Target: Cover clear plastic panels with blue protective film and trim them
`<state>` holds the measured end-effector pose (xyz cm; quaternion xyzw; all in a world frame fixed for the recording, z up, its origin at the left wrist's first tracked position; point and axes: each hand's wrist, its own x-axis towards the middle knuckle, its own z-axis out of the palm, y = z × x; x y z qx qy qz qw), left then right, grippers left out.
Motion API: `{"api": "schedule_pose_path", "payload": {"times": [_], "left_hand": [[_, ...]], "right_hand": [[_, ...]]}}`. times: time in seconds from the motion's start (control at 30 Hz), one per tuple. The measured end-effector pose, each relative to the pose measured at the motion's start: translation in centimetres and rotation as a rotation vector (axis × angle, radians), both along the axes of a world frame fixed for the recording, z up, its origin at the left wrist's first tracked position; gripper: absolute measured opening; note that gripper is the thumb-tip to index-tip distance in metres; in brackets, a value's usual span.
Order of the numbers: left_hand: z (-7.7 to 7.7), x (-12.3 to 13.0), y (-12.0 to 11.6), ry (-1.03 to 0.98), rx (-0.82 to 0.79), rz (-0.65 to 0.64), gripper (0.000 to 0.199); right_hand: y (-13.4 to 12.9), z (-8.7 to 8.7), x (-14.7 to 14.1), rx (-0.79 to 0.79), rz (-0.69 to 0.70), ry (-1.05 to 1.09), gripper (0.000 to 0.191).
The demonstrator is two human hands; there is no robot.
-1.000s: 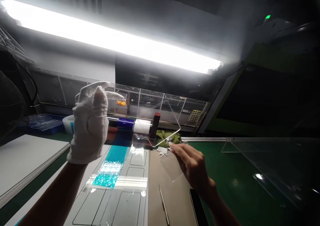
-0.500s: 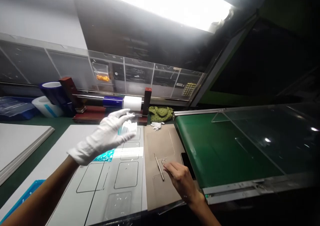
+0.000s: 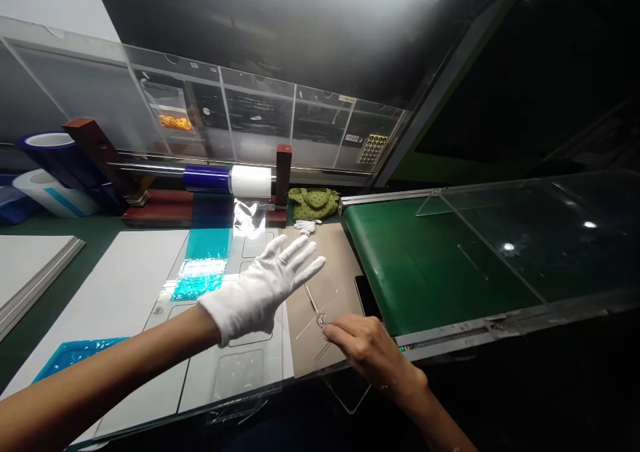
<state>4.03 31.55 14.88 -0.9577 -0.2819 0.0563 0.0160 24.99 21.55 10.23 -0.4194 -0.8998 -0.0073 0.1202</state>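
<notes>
My left hand (image 3: 270,282), in a white glove, is open with its fingers spread above the boundary between the white sheet (image 3: 135,259) and the brown board (image 3: 330,259). Nothing shows in it. My bare right hand (image 3: 363,339) is closed in a pinch over the board's front right. It grips a thin clear panel (image 3: 336,397), of which only faint edges, a lower corner and a small ring mark near the fingertips are visible. A slim pen-like stick (image 3: 311,297) lies on the brown board, partly seen through the panel.
A blue roll (image 3: 206,179) and a white roll (image 3: 251,181) sit on a stand, with teal film (image 3: 205,259) pulled forward. A green belt (image 3: 425,272) runs on the right beside a dark phone-like slab (image 3: 367,295). A green pouch (image 3: 314,204) stands behind; a clear tray (image 3: 240,375) lies in front.
My left hand has moved right and down, away from the film ends, and its fingers have spread. My right hand keeps its pinch, and the panel is tilted differently. The view has shifted.
</notes>
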Motion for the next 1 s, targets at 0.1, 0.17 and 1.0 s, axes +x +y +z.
{"api": "schedule_pose_path", "payload": {"times": [0.1,0.17,1.0], "left_hand": [[-1.1,-0.8,-0.8,0.013,-0.012,-0.028,0.110],[-1.8,-1.8,-1.3,-0.036,-0.018,-0.008,0.108],[-9.0,-10.2,-12.0,-0.895,-0.358,0.699,0.118]], "right_hand": [[0.8,0.8,-0.9,0.014,0.103,-0.084,0.025],[1.5,1.5,-1.1,0.004,0.142,-0.092,0.020],[4.9,-1.6,-2.7,-0.665,0.162,0.158,0.131]]}}
